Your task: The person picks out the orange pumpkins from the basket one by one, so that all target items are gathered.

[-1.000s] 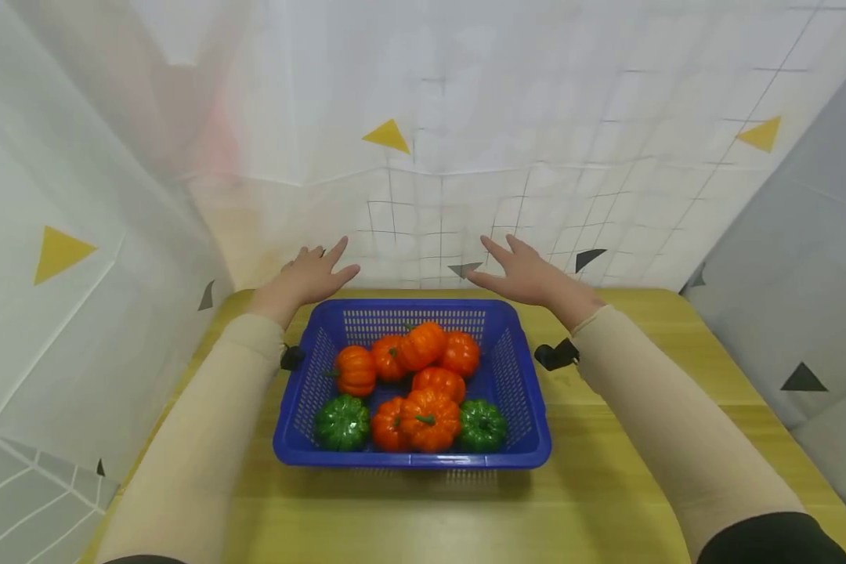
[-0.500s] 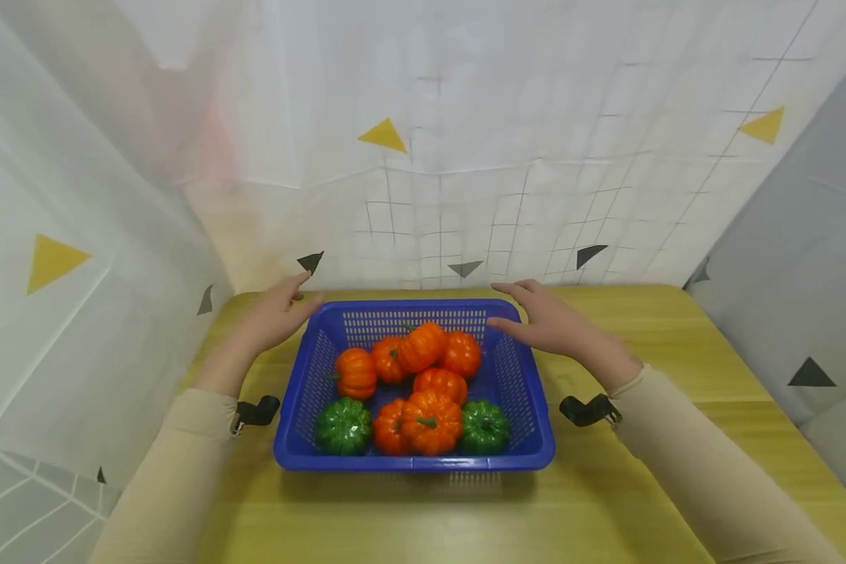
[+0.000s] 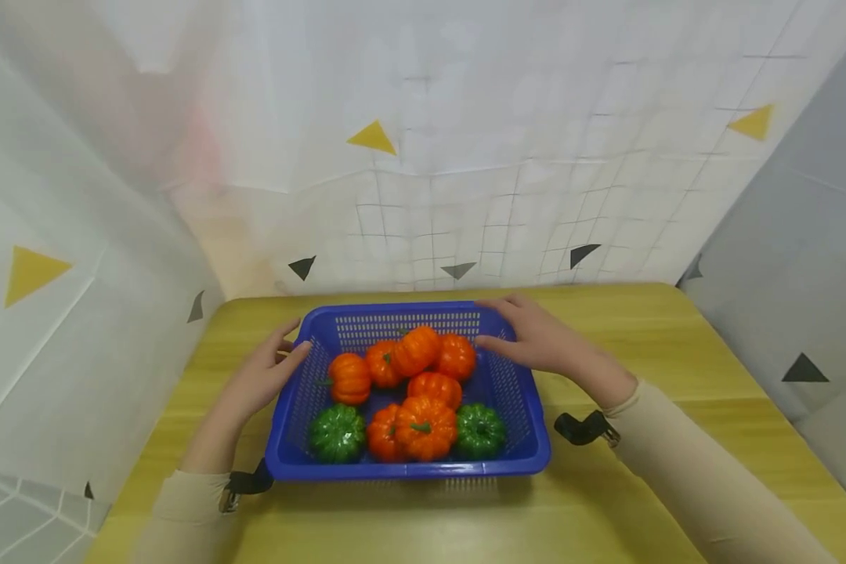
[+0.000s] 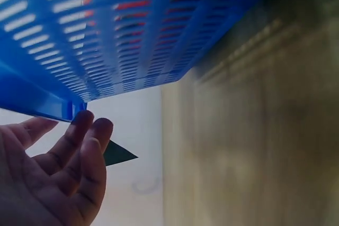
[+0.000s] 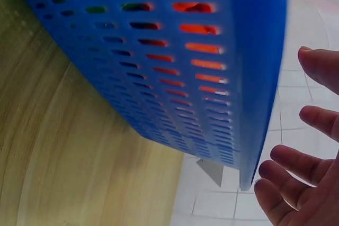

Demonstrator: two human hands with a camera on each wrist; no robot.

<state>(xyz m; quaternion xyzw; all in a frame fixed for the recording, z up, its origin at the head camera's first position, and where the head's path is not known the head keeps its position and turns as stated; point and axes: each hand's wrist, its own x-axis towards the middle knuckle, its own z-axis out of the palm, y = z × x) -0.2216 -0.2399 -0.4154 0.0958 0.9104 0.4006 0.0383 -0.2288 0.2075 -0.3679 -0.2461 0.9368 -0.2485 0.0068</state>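
A blue plastic basket with slotted walls stands on the wooden table. Inside lie several small orange pumpkins, with a green pumpkin in the near left corner and another green pumpkin near the right. My left hand is at the far left part of the rim, its thumb overlapping the edge. In the left wrist view, slightly bent fingertips are right at the rim's underside. My right hand is spread over the far right corner; the right wrist view shows its fingers just outside the rim.
Bare wooden table surrounds the basket. A white sheet with grid lines and yellow and black triangles hangs right behind the table's far edge, and grey-white sheets close off both sides. Dark wrist cameras stick out from both sleeves.
Both hands have come down and back from beyond the basket's far edge to its left and right rims. The basket and pumpkins keep their places; the view shifts slightly.
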